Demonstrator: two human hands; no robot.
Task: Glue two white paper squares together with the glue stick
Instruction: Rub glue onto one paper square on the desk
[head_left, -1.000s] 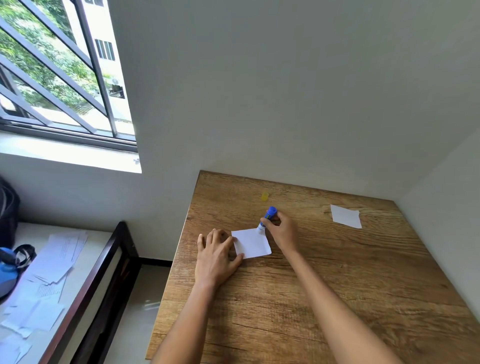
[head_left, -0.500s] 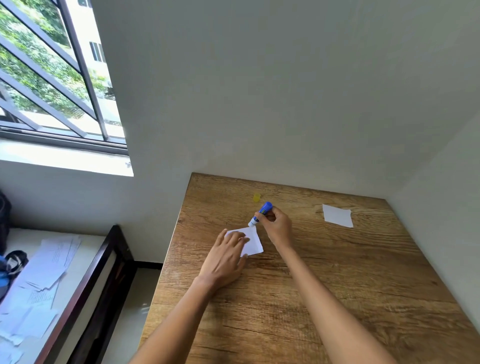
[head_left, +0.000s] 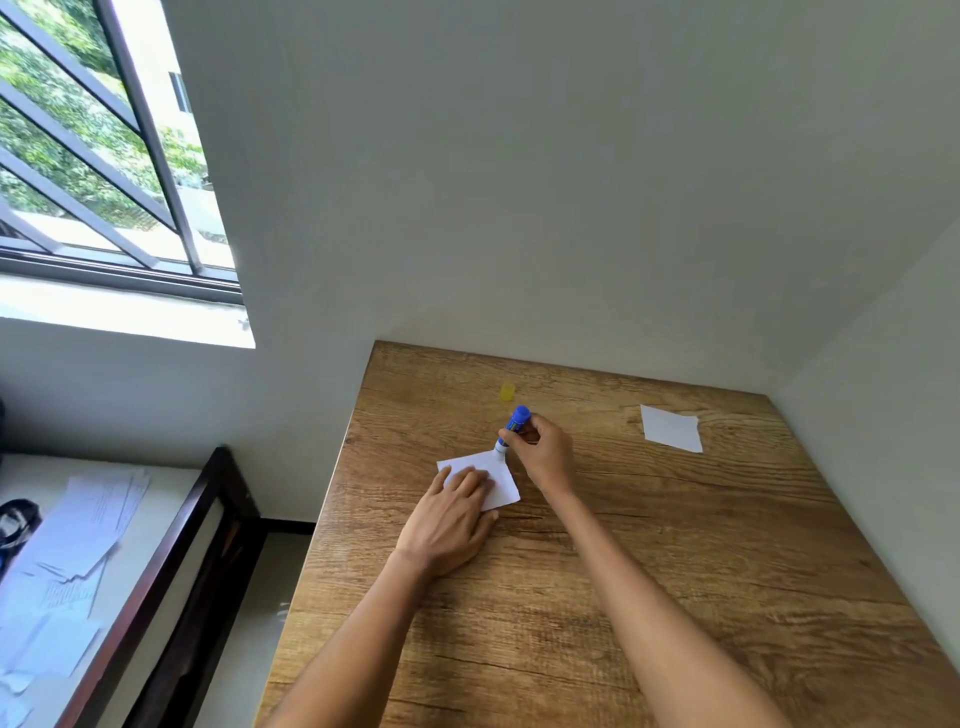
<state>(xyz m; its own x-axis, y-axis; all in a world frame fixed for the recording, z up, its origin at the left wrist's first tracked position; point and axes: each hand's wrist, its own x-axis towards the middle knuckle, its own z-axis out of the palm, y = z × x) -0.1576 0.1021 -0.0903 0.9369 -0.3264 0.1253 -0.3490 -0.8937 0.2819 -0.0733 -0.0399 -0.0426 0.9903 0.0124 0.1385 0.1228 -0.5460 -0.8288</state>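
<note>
A white paper square lies on the wooden table, turned like a diamond. My left hand rests flat on its left half, fingers spread, pinning it down. My right hand grips a blue glue stick, tilted, with its white tip touching the far corner of that square. A second white paper square lies alone at the table's far right. The glue stick's yellow cap stands just beyond the stick.
White walls close the table at the back and right. To the left, past the table's edge, a dark wooden frame borders a lower surface strewn with loose papers. A barred window is at upper left.
My left hand slid from the square's left edge onto the paper. The glue stick's tip stayed at the paper's far corner. The camera shifted left a little.
</note>
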